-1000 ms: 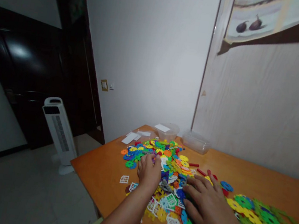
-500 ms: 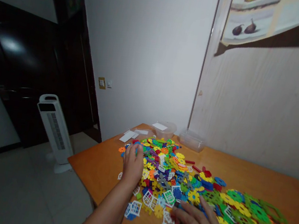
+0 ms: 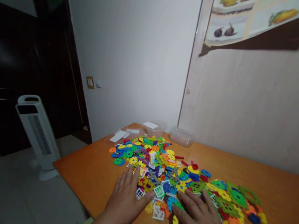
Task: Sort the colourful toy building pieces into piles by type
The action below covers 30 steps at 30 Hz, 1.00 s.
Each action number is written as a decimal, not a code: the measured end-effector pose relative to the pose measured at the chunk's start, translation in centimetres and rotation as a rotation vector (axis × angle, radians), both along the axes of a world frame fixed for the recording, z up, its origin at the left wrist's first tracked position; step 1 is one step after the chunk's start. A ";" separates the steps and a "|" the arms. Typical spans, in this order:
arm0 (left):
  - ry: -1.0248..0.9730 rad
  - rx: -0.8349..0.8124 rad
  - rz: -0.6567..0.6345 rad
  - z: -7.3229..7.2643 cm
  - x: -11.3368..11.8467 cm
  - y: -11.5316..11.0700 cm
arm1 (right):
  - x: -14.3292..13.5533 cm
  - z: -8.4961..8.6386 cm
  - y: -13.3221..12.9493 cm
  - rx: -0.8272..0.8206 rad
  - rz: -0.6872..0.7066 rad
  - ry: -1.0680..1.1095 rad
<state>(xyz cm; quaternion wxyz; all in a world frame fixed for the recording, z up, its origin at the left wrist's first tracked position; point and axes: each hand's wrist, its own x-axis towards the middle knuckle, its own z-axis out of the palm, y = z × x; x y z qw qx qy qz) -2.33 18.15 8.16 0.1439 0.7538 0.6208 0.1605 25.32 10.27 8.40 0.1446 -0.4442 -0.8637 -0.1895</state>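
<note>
Plastic pieces by left hand, right hand | table showing to left edge and rightward | each grip apart

The room is dim, the pale wall taking a soft grey light while the door sinks nearly to black around a white glare at the left edge. A hard-edged dark patch lies under the poster; the right-hand corners darken, and the plastic pieces look slightly soft.
</note>
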 end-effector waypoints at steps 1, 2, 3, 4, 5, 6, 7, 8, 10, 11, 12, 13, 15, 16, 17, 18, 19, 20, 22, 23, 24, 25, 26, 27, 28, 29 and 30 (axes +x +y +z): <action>-0.018 -0.011 -0.021 0.2 1.0 0.0 | 0.3 -0.1 -0.1 -0.013 -0.014 0.016; -0.035 -0.024 -0.038 0.3 1.9 -0.1 | 0.6 -0.2 -0.1 -0.022 -0.023 0.036; -0.048 -0.038 -0.056 0.5 2.6 -0.1 | 0.9 -0.4 -0.2 -0.025 -0.029 0.058; -0.057 -0.052 -0.073 0.6 3.3 -0.2 | 1.3 -0.6 -0.3 -0.027 -0.033 0.078; -0.062 -0.063 -0.092 0.6 3.9 -0.2 | 1.7 -0.8 -0.4 -0.028 -0.039 0.097; -0.065 -0.069 -0.111 0.6 4.5 -0.3 | 2.1 -0.9 -0.6 -0.030 -0.050 0.112; -0.068 -0.071 -0.129 0.6 4.9 -0.4 | 2.5 -1.0 -0.7 -0.032 -0.061 0.125; -0.071 -0.071 -0.147 0.6 5.4 -0.4 | 2.8 -1.0 -0.9 -0.033 -0.073 0.133; -0.085 -0.070 -0.181 0.4 6.2 -0.5 | 3.5 -0.9 -1.2 -0.026 -0.090 0.144; -0.095 -0.068 -0.195 0.3 6.6 -0.6 | 3.9 -0.8 -1.3 -0.021 -0.093 0.145; -0.106 -0.065 -0.207 0.2 7.1 -0.6 | 4.2 -0.6 -1.4 -0.011 -0.090 0.146; -0.118 -0.060 -0.219 0.2 7.5 -0.6 | 4.5 -0.5 -1.5 0.003 -0.087 0.147; -0.137 -0.043 -0.244 0.1 8.5 -0.7 | 5.0 -0.2 -1.8 0.040 -0.088 0.148; -0.145 -0.037 -0.256 0.1 9.1 -0.7 | 5.3 -0.1 -2.0 0.061 -0.090 0.149; -0.152 -0.034 -0.269 0.1 9.6 -0.7 | 5.6 0.0 -2.2 0.079 -0.094 0.152; -0.158 -0.033 -0.284 0.1 10.1 -0.7 | 5.8 0.1 -2.4 0.088 -0.099 0.157; -0.163 -0.031 -0.300 0.2 10.6 -0.7 | 6.1 0.2 -2.6 0.089 -0.106 0.165; -0.168 -0.028 -0.318 0.3 11.1 -0.7 | 6.4 0.3 -2.8 0.087 -0.111 0.175; -0.175 -0.024 -0.350 0.4 12.2 -0.8 | 6.9 0.3 -3.1 0.078 -0.127 0.196; -0.177 -0.029 -0.366 0.4 12.7 -0.8 | 7.1 0.3 -3.2 0.081 -0.134 0.204; -0.180 -0.038 -0.381 0.5 13.1 -0.8 | 7.3 0.2 -3.2 0.091 -0.138 0.211; -0.185 -0.055 -0.400 0.5 13.6 -0.8 | 7.5 0.1 -3.2 0.101 -0.138 0.216; -0.191 -0.074 -0.427 0.5 14.0 -0.9 | 7.7 0.0 -3.1 0.111 -0.132 0.222; -0.199 -0.089 -0.459 0.5 14.4 -0.9 | 7.9 -0.1 -3.0 0.117 -0.126 0.229; -0.207 -0.096 -0.492 0.4 14.7 -0.9 | 8.2 -0.3 -2.9 0.120 -0.118 0.238; -0.215 -0.094 -0.524 0.4 14.9 -0.9 | 8.6 -0.6 -2.8 0.118 -0.116 0.251; -0.222 -0.085 -0.549 0.5 15.0 -0.9 | 9.0 -0.9 -2.7 0.112 -0.121 0.269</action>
